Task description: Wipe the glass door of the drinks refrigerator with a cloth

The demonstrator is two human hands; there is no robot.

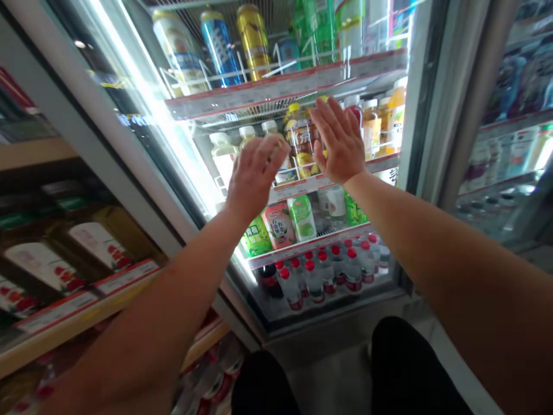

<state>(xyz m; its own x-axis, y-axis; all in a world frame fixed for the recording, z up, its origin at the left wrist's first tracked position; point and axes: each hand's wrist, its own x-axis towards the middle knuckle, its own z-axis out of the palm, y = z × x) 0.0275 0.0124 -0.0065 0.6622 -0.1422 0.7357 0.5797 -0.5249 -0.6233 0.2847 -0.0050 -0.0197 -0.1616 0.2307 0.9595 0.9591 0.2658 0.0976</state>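
Both my arms reach into an open drinks fridge. My left hand (254, 173) has its fingers curled loosely in front of the pale bottles with white caps (224, 153) on the middle shelf and grips nothing that I can see. My right hand (339, 141) is open, fingers stretched up and flat, right beside a yellow-capped tea bottle with a brown label (300, 141). Whether the palm touches the bottle I cannot tell.
The top shelf carries tall cans (253, 37) and green bottles. Orange drinks (395, 112) stand to the right. Lower shelves hold green and pink cartons (280, 225) and red-capped water bottles (328, 271). The open glass door (108, 109) is at left, with store shelving (64, 323) behind it.
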